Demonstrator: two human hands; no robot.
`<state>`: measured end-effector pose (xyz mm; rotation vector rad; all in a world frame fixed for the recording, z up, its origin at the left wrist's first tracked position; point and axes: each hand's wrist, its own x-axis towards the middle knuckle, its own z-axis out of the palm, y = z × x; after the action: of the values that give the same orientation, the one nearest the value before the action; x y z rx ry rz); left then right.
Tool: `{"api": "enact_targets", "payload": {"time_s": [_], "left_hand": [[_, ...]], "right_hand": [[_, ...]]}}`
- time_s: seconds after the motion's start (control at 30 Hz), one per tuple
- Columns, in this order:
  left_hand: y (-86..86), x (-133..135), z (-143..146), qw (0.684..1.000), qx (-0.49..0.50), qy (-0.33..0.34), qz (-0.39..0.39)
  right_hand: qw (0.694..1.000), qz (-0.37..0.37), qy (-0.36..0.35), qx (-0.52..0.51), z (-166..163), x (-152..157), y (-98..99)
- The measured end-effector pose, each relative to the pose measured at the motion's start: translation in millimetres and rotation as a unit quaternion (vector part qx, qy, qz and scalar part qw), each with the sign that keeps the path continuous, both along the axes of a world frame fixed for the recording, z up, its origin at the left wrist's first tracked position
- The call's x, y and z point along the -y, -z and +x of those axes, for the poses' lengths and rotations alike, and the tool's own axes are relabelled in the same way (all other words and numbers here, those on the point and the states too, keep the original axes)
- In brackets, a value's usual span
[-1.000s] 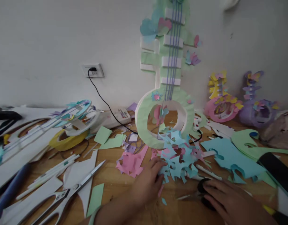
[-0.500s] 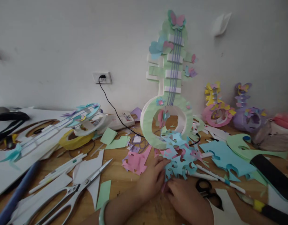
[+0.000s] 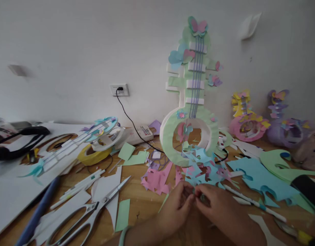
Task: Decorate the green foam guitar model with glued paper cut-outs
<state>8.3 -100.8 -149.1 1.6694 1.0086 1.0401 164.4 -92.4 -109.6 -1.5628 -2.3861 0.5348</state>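
Note:
My left hand (image 3: 176,206) and my right hand (image 3: 217,203) meet fingertip to fingertip, low in the middle of the head view. Both are curled in a pinch, and a small greenish bit between them is too hidden to name. Just beyond my fingers lies a heap of light blue paper scraps (image 3: 202,169) with cut-out holes. A pink paper scrap (image 3: 157,179) rests left of it. Behind the heap stands a pale green paper guitar (image 3: 170,136) with purple strings and paper butterflies, upright near the wall.
Large scissors (image 3: 97,206) lie open at left beside white pens (image 3: 80,186) and a yellow tape roll (image 3: 94,155). Blue paper (image 3: 267,176) and a craft knife (image 3: 288,228) are at right. Two small paper guitars, one pink and yellow (image 3: 249,128), one purple (image 3: 276,131), stand behind.
My hands have drawn back from the blue scraps and come together at the fingertips. The whole view has shifted slightly, so things appear farther right.

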Motion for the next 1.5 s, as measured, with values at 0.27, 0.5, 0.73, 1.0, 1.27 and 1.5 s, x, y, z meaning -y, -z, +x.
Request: {"api": "enact_targets", "payload": {"time_s": [0.27, 0.5, 0.73, 1.0, 1.27, 1.5], "left_hand": [[8.9, -11, 6, 0.984, 0.102, 0.040, -0.141], [8.5, -12, 6, 0.978, 0.110, 0.053, -0.170], [8.4, -11, 3, 0.990, 0.053, 0.025, -0.129], [-0.4, -7, 0, 0.996, -0.007, 0.007, -0.083], [-18.6, -14, -15, 0.998, -0.053, -0.023, 0.033], [-95.9, -31, -7, 0.983, -0.140, 0.000, 0.118]], "right_hand": [[1.000, -0.020, -0.011, -0.005, 4, -6, -1.4], [0.999, -0.032, -0.011, 0.028, 4, -4, -6.8], [0.999, -0.025, -0.014, -0.015, 5, 0, -2.7], [0.998, -0.059, -0.003, -0.034, 9, -4, -10.9], [0.994, -0.012, -0.044, -0.094, 25, -20, -26.8], [0.980, 0.107, -0.048, -0.160, 17, -35, -78.0]]}}
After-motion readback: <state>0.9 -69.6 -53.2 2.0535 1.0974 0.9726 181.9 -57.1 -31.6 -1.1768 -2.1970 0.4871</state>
